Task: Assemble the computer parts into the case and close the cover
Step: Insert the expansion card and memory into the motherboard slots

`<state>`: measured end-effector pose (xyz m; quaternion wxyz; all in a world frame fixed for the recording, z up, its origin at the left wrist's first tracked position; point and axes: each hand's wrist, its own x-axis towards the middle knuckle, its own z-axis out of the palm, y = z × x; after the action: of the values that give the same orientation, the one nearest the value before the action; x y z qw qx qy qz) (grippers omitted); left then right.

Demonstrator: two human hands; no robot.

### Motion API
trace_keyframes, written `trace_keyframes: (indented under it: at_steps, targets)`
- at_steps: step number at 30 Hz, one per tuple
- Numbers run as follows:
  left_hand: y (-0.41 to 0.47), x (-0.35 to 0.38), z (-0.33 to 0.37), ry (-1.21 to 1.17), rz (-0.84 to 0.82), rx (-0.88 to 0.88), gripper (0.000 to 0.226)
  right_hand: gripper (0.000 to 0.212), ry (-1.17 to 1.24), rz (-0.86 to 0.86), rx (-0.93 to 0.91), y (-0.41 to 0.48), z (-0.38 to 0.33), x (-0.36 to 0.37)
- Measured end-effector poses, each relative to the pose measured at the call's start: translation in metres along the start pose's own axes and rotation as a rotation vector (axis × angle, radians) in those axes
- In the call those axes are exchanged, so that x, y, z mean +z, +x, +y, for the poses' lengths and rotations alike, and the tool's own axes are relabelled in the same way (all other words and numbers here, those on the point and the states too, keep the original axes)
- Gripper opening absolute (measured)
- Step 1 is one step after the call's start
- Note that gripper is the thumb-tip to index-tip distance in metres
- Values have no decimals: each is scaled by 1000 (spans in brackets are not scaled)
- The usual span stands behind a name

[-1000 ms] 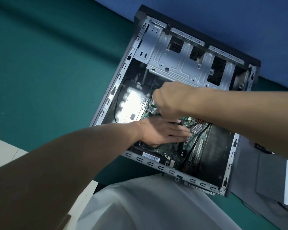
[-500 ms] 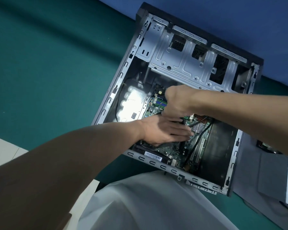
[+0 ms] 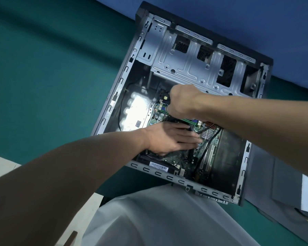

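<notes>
An open grey computer case (image 3: 114,96) lies on its side on a green mat. Inside it sits the green motherboard (image 3: 178,158). A black part (image 3: 183,122) rests on the board's middle. My left hand (image 3: 169,139) lies flat on this part with straight fingers, pressing it down. My right hand (image 3: 183,102) is curled into a fist just above the part's far end, fingers pointing down; exactly what they grip is hidden under the hand.
A bare metal drive cage (image 3: 185,68) fills the case's far end. A black cable (image 3: 208,148) runs across the board's right side. A grey panel (image 3: 283,192) lies to the right of the case. My white-clothed lap (image 3: 158,219) is against the near rim.
My right fist has shifted slightly, first towards the right, then back up towards the drive cage. My left hand has stayed flat on the black part.
</notes>
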<state>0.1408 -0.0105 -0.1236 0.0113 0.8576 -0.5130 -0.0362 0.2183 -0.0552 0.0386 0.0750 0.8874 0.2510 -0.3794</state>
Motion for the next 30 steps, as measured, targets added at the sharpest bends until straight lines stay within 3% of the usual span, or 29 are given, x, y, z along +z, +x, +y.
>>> trace_keyframes:
  at_steps: [2, 4, 6, 8, 10, 14, 16, 17, 19, 20, 24, 27, 30]
  targets:
    - [-2, 0, 2, 1, 27, 14, 73, 14, -205, -90, -107, -9, -2, -5]
    - [-2, -2, -1, -44, 49, 27, 69, 4, -461, -43, -299, -15, 0, -8]
    - [-2, -4, -3, -57, 57, 30, 67, 20, -704, 81, -537, -14, 5, -9]
    - [-2, 0, -3, -44, 66, 37, 66, 34, -749, 123, -682, -14, 11, -6]
    - [1, 1, -2, -65, 50, 37, 67, 37, -656, 124, -645, -12, 13, 0]
    - [-2, -1, -3, -51, 78, 24, 62, 34, -62, 29, -97, 3, 13, 1]
    - [-2, -1, -1, -36, 100, 22, 61, 31, 125, -89, -32, 6, 15, -4]
    - [-2, -1, -1, -16, 88, 25, 62, 30, 119, -121, -57, 4, 13, -6]
    - [-1, -2, -2, 8, 71, 33, 63, 15, -132, -135, -170, -5, 6, -5]
    - [-1, -3, -3, 13, 51, 40, 63, 9, -302, -90, -259, -10, 3, -3]
    - [-1, -7, -6, 25, -18, 47, 64, 22, -840, 225, -606, -15, 3, -8]
    - [0, -8, -4, -9, -32, 25, 63, 26, -800, 173, -689, -13, 8, -9]
    - [-1, -7, -3, 5, -27, 32, 65, 23, -513, 147, -437, -10, 3, -2]
